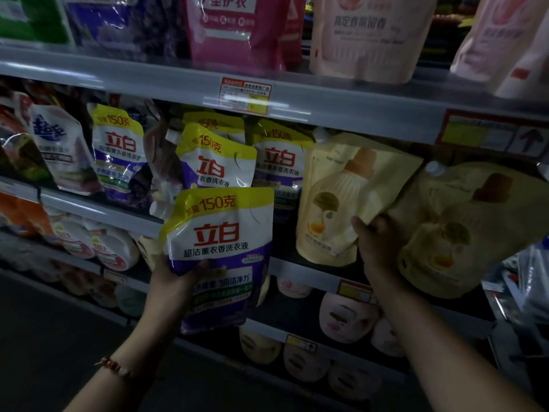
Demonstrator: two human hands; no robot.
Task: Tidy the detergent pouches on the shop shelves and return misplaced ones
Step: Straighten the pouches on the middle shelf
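Head view, dim shop aisle, shelves slanting across frame. Left hand [175, 281] holds a white-purple-yellow detergent pouch [219, 242] from its lower left edge, thumb across the front, fingers curled behind — grip closed on it; the pouch is upright, out in front of the middle shelf [312, 272], its spout at top left. A beaded bracelet [114, 367] sits on the left wrist. Right hand [378, 242] grips the lower right corner of a cream pouch [341, 197] that is tilted on the middle shelf, thumb on the front face, fingers curled behind the edge. Just right of it, a second cream pouch [457, 230] leans the same way, touching the right hand's back; whether it overlaps the first one is hard to tell. Behind the held pouch, matching purple-yellow pouches [219, 156] stand crowded in a row on the same shelf, some tilted, and they fill the space directly behind it. Further left, a white pouch with blue lettering [59, 147] leans against them. Upper shelf [341, 99] carries a price tag [245, 95], a magenta pouch [234, 28], pale pink pouches [371, 34] and a dark purple one [124, 22], blurred. Below, the lower shelves hold rounded pale pouches [347, 316] and white-red ones [113, 248], too dark to read. Far right edge shows some shiny wrapped goods [528, 281], unclear.
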